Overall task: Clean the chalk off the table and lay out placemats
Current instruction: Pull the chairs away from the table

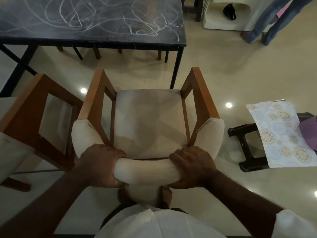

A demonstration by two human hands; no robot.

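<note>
- Head view: a person in a white shirt (164,224) stands behind an armchair (148,117), both arms stretched forward and down.
- Left grip (104,166) and right grip (192,166) are each curled tight round the chair's padded back rail (147,170), one near each end. The even two-handed hold suits lifting or sliding the chair squarely.
- The chair faces the counter (103,42) but stands apart from it, with bare floor between. Shifting it is probably meant to open up access to the counter's edge for wiping.
- A second armchair (34,103) of the same make stands just to the left, angled away.
- To the right, a dark stool (247,143) carries a floral placemat (277,134), which overhangs its seat. A purple cloth (308,133) lies on top at the frame's edge. Both look parked within reach until needed.
- Farther off, the black counter is covered in looping white chalk (77,14). None of it has been cleaned, so the task looks to be at its start.
- Beyond, another person's legs (267,23) stand beside a white shelf unit (223,21) that holds a black object (229,9).
- No brand, label or legible writing shows anywhere. The chalk marks are scribbles, not letters.
</note>
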